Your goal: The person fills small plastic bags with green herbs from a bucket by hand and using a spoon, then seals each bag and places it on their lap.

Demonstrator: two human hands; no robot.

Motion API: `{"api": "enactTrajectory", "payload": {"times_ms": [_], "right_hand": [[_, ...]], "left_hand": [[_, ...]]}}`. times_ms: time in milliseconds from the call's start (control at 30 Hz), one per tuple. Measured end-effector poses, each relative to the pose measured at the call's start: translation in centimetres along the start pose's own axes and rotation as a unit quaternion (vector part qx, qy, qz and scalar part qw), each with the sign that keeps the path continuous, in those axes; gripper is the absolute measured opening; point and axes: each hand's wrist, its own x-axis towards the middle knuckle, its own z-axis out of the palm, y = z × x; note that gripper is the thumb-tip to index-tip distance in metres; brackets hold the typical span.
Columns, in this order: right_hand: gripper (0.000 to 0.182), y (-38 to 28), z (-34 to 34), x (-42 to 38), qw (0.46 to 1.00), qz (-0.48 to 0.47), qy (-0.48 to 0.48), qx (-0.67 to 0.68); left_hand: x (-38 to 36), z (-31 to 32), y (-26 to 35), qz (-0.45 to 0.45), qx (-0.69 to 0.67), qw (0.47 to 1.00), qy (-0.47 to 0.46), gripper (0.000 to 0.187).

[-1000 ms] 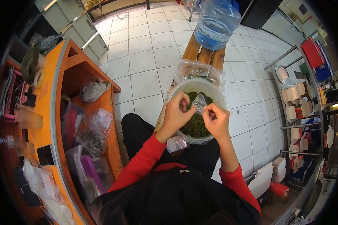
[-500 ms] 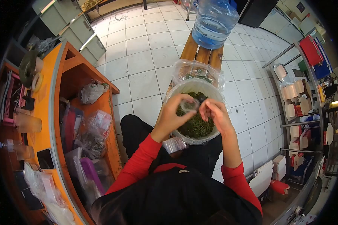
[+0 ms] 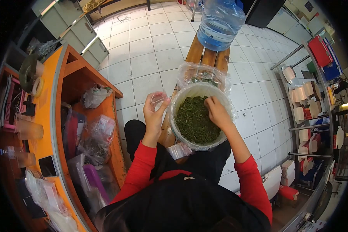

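Observation:
My left hand (image 3: 153,120) is closed round a small clear plastic cup (image 3: 158,98), held left of the bucket's rim. A white plastic bucket (image 3: 173,125) with a clear liner stands on the wooden bench, filled with chopped green herbs (image 3: 197,123). Inside its right side, my right hand (image 3: 218,112) has its fingers drawn together at the surface of the herbs; the fingertips are partly hidden. A clear plastic-wrapped bundle (image 3: 179,150) lies close in front of the bucket, between my legs.
Behind the bucket, a clear plastic bag (image 3: 201,73) and a large blue water bottle (image 3: 221,25) sit on the bench (image 3: 208,57). An orange counter (image 3: 54,131) with shelves runs along the left. A metal rack (image 3: 311,127) with food boxes stands to the right.
My hands were together above the bucket. The left has moved left and out past the rim with the cup, while the right has gone down to the herbs.

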Motion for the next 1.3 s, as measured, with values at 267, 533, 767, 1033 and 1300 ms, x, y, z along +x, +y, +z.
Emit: {"api": "enactTrajectory", "payload": {"times_ms": [267, 533, 767, 1033, 1300], "right_hand": [[0.013, -2.9, 0.5, -3.5, 0.985, 0.029, 0.020, 0.166], [0.022, 0.2, -3.2, -2.9, 0.738, 0.362, 0.149, 0.550], [0.008, -6.5, -5.9, -2.0, 0.855, 0.003, 0.385, 0.348], [0.032, -6.6, -5.0, -4.2, 0.925, -0.282, 0.254, 0.016], [0.040, -6.0, -5.2, -3.8, 0.986, -0.016, 0.111, 0.121]], "left_hand": [[-1.1, 2.7, -1.7, 0.033, 0.188, 0.974, -0.119, 0.025], [-1.1, 4.2, -5.5, 0.152, 0.336, 0.910, -0.189, 0.023], [-1.6, 5.4, -6.4, 0.056, 0.260, 0.938, -0.224, 0.029], [-2.0, 6.2, -5.9, 0.005, 0.153, 0.962, -0.228, 0.040], [-1.8, 6.1, -5.3, 0.156, 0.236, 0.940, -0.191, 0.047]]}}
